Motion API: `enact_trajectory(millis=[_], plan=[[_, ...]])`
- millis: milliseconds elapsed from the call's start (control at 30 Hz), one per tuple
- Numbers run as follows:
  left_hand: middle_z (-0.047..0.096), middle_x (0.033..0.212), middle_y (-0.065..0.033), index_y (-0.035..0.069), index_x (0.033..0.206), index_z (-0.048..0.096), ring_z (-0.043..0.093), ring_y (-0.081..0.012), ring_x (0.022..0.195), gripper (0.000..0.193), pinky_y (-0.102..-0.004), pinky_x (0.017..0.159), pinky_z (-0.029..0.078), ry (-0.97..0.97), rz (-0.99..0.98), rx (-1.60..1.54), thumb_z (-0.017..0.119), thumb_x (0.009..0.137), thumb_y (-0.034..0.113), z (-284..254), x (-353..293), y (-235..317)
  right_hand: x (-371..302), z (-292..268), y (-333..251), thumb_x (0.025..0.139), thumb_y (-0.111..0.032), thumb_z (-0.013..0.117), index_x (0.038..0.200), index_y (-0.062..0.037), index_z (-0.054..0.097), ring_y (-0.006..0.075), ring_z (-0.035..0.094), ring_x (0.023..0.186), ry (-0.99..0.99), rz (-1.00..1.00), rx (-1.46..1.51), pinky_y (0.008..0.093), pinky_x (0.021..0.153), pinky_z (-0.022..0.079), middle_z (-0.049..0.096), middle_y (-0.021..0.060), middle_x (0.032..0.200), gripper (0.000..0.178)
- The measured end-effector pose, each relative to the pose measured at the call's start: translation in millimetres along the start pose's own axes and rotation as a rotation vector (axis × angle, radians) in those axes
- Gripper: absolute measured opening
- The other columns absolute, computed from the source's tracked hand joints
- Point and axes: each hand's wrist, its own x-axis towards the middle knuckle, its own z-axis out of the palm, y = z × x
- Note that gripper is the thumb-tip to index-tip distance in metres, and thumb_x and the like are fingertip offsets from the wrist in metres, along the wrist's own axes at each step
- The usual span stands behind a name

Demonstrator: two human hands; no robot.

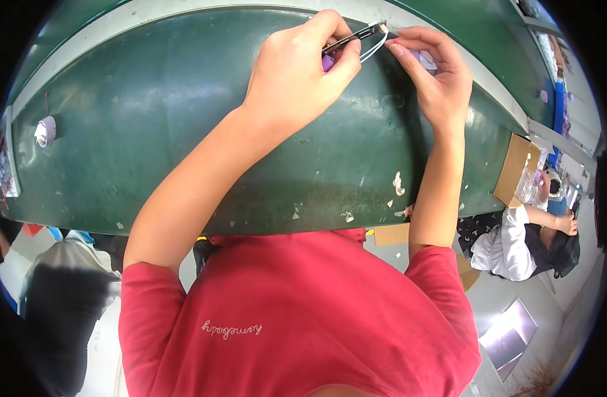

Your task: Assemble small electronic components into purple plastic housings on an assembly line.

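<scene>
My left hand point(303, 63) is closed on a thin black strip-like piece point(356, 38), tilted up toward the right. A pale tip point(383, 28) shows at the strip's far end, and thin whitish wires point(377, 49) curve down from there. Something purple point(327, 62) peeks out under my left fingers. To the right, my right hand point(441, 79) pinches a small red bit point(395, 41) between thumb and fingertips, close to the wires. A purple and white item point(425, 61) shows partly behind that hand; I cannot make out whether I hold it.
A green worktable point(184, 73) with peeled pale spots spreads below my hands. At its left lies a white and lilac roll-shaped object point(45, 132). A cardboard box point(517, 171) stands at the right edge, beside a person in white sleeves point(515, 245). Another person point(65, 304) is at lower left.
</scene>
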Motion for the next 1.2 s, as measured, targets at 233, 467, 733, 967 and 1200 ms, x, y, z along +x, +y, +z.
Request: enact_trajectory(millis=[233, 467, 733, 967, 1200], plan=[[0.067, 0.070, -0.0067, 0.001, 0.092, 0.062, 0.058, -0.0114, 0.058, 0.015, -0.0272, 0.056, 0.046, 0.014, 0.017, 0.067, 0.069, 0.091, 0.015, -3, 1, 6, 1, 20, -1, 0.082, -0.004, 0.080, 0.094, -0.0031, 0.074, 0.0159, 0.067, 0.087, 0.136, -0.182, -0.152, 0.0274, 0.079, 0.053, 0.074, 0.0051, 0.091, 0.013], [0.060, 0.069, -0.0194, 0.000, 0.084, 0.057, 0.063, -0.0378, 0.064, 0.014, -0.0411, 0.058, 0.048, 0.009, 0.084, 0.021, 0.068, 0.087, 0.007, -14, 4, 15, -2, 29, -1, 0.081, -0.005, 0.081, 0.093, -0.0045, 0.075, 0.0179, 0.066, 0.088, 0.184, -0.207, -0.207, 0.0293, 0.077, 0.053, 0.074, 0.0039, 0.090, 0.013], [0.058, 0.068, -0.0194, 0.000, 0.081, 0.055, 0.062, -0.0371, 0.063, 0.015, -0.0399, 0.057, 0.047, 0.038, 0.104, -0.003, 0.068, 0.086, 0.006, -12, 2, 12, -1, 31, 1, 0.081, -0.006, 0.081, 0.093, -0.0033, 0.075, 0.0167, 0.067, 0.087, 0.183, -0.226, -0.229, 0.0288, 0.077, 0.054, 0.074, 0.0045, 0.090, 0.014], [0.058, 0.070, -0.0201, 0.000, 0.082, 0.054, 0.061, -0.0384, 0.064, 0.015, -0.0408, 0.057, 0.047, 0.022, 0.115, -0.036, 0.067, 0.087, 0.006, -12, 1, 12, -3, 30, 0, 0.082, -0.006, 0.081, 0.094, -0.0035, 0.075, 0.0157, 0.066, 0.086, 0.189, -0.191, -0.181, 0.0284, 0.077, 0.053, 0.074, 0.0054, 0.092, 0.013], [0.058, 0.072, -0.0216, 0.000, 0.082, 0.053, 0.061, -0.0413, 0.069, 0.015, -0.0423, 0.060, 0.047, -0.008, 0.169, 0.010, 0.065, 0.087, 0.006, -12, 1, 7, -5, 30, 1, 0.082, -0.005, 0.081, 0.094, -0.0033, 0.075, 0.0164, 0.067, 0.086, 0.192, -0.169, -0.173, 0.0285, 0.077, 0.054, 0.074, 0.0061, 0.092, 0.013]])
